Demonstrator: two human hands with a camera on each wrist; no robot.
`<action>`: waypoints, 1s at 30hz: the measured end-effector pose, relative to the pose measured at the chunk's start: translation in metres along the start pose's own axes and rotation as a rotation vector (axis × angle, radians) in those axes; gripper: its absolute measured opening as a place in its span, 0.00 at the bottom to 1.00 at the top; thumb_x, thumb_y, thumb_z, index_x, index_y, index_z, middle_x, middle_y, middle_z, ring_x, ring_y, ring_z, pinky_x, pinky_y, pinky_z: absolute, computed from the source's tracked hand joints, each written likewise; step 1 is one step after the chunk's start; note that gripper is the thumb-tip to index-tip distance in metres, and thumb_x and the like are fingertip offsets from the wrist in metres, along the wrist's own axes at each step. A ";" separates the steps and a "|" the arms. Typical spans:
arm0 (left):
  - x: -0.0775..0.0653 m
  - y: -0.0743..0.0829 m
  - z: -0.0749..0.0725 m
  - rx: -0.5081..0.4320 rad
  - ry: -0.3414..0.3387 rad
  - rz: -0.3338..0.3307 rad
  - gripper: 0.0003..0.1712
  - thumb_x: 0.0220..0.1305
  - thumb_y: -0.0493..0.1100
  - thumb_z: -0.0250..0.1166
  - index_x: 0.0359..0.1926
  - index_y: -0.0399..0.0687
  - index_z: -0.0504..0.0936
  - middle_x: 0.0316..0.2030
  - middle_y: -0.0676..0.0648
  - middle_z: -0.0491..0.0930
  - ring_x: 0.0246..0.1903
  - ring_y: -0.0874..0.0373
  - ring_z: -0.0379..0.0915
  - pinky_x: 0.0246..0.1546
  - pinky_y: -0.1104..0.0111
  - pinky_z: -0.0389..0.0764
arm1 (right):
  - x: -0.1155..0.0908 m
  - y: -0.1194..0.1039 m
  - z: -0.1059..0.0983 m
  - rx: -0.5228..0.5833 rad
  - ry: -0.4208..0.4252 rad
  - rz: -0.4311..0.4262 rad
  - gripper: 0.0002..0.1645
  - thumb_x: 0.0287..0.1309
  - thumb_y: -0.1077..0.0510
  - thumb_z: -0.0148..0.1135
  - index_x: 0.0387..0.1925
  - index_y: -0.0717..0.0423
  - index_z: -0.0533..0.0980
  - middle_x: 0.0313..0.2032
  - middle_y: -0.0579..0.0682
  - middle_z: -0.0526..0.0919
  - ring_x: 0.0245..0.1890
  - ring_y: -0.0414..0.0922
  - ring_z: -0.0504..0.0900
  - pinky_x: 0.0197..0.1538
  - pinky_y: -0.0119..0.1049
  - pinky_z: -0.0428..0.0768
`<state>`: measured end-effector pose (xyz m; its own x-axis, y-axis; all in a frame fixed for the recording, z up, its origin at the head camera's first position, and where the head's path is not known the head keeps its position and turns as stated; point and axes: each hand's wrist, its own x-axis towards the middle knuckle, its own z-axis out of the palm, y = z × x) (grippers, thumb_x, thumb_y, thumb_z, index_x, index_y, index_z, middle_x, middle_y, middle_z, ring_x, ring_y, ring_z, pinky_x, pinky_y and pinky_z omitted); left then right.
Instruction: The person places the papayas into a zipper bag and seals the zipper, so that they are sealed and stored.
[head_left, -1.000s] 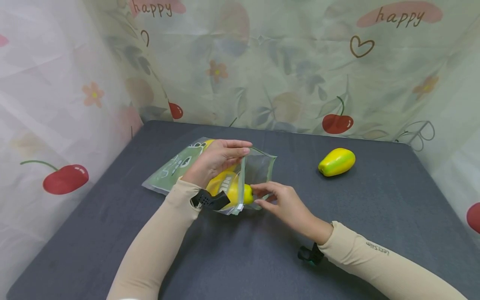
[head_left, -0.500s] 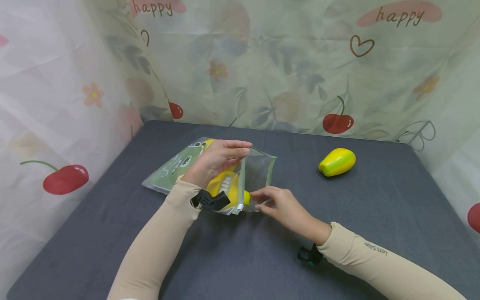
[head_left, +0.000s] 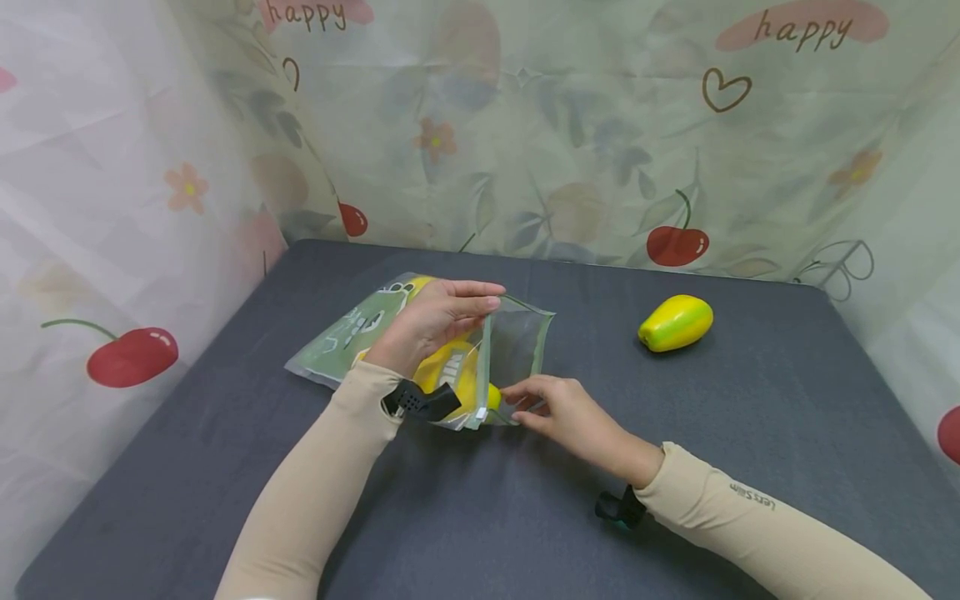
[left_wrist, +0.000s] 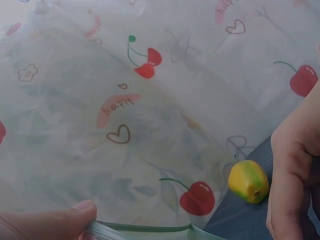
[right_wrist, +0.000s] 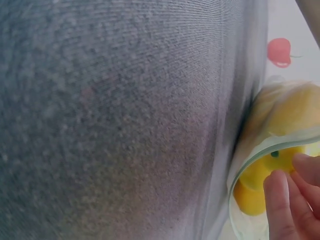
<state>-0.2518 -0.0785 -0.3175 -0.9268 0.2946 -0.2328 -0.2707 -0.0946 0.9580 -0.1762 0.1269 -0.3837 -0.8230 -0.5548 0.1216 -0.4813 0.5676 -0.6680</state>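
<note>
A clear and green zip bag [head_left: 360, 333] with yellow print lies on its side, its mouth facing right. My left hand [head_left: 442, 321] pinches the bag's upper rim between thumb and fingers; in the left wrist view the thumb [left_wrist: 82, 210] rests on that rim. Inside the mouth shows the end of a yellow fruit [head_left: 493, 397]. My right hand [head_left: 562, 412] is at the lower mouth, its fingertips beside that fruit end, thumb apart from the fingers. In the right wrist view more than one yellow fruit [right_wrist: 250, 200] shows inside, partly hidden by the fingers.
A yellow-green papaya-like fruit [head_left: 675, 323] lies alone on the dark table [head_left: 750, 383], right of the bag. Patterned cloth [head_left: 570, 125] hangs behind and at both sides of the table.
The fruit end in the bag's mouth has gone a little further left into the bag. My right hand has shifted slightly downward. My left hand keeps its place on the rim.
</note>
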 end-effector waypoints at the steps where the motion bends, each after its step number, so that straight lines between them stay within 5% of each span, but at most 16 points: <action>1: 0.000 0.000 0.000 0.001 -0.001 0.000 0.19 0.63 0.35 0.65 0.55 0.35 0.79 0.33 0.53 0.82 0.30 0.64 0.77 0.32 0.79 0.81 | 0.000 0.000 -0.001 0.004 -0.004 0.009 0.18 0.57 0.62 0.68 0.51 0.56 0.81 0.45 0.50 0.85 0.41 0.42 0.84 0.45 0.38 0.84; 11: 0.002 0.001 -0.001 -0.004 -0.003 -0.006 0.19 0.63 0.35 0.65 0.55 0.35 0.79 0.33 0.53 0.82 0.28 0.64 0.76 0.33 0.78 0.81 | -0.001 0.001 -0.022 0.039 0.038 0.083 0.20 0.58 0.64 0.66 0.53 0.59 0.79 0.49 0.53 0.84 0.43 0.45 0.84 0.47 0.38 0.84; 22: 0.001 0.002 -0.001 -0.009 -0.001 -0.012 0.19 0.63 0.35 0.65 0.55 0.35 0.79 0.31 0.53 0.82 0.28 0.64 0.77 0.33 0.78 0.81 | -0.001 0.003 -0.066 0.044 0.221 0.185 0.22 0.60 0.58 0.66 0.57 0.55 0.77 0.52 0.52 0.82 0.50 0.48 0.83 0.53 0.44 0.82; 30: 0.000 0.002 -0.002 -0.005 -0.007 -0.017 0.19 0.64 0.35 0.64 0.56 0.35 0.79 0.31 0.53 0.82 0.28 0.64 0.76 0.33 0.78 0.81 | -0.008 0.018 -0.092 0.096 0.389 0.171 0.25 0.64 0.55 0.62 0.62 0.54 0.73 0.57 0.53 0.79 0.56 0.49 0.78 0.58 0.48 0.77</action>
<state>-0.2530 -0.0801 -0.3159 -0.9203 0.3030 -0.2474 -0.2872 -0.0940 0.9532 -0.2061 0.1980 -0.3289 -0.9498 -0.1766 0.2583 -0.3128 0.5619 -0.7658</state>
